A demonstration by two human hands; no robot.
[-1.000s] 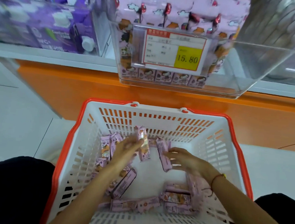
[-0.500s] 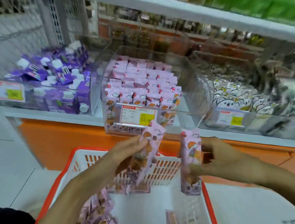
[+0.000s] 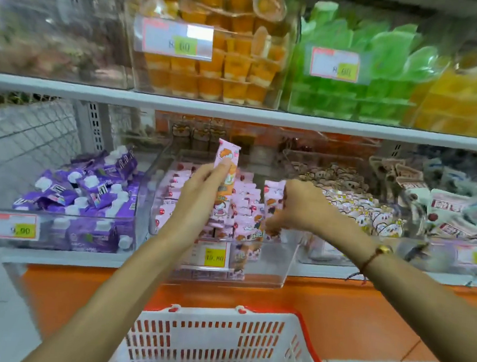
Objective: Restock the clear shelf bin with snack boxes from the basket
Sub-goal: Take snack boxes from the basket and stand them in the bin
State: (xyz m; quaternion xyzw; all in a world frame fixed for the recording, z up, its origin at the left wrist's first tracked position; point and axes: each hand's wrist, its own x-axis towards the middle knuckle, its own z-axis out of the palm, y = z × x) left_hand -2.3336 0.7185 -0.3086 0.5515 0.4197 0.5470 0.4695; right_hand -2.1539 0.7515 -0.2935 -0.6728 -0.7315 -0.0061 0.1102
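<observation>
Basket (image 3: 249,337), white with red rim, nearest, directly below the clear shelf bin (image 3: 276,268); a few pink boxes visible at its bottom. Left hand (image 3: 201,197) above the bin's front, grip closed around one pink snack box (image 3: 226,162), held upright, top end sticking above the fingers. Right hand (image 3: 298,209) over the bin's right half, fingers curled down on a second pink box (image 3: 273,194), lowering end into the bin's stacked rows. Bin front carries a yellow price tag (image 3: 215,257). Purple pouches (image 3: 86,193) left of the bin; orange jelly cups (image 3: 212,71) on the shelf above it.
</observation>
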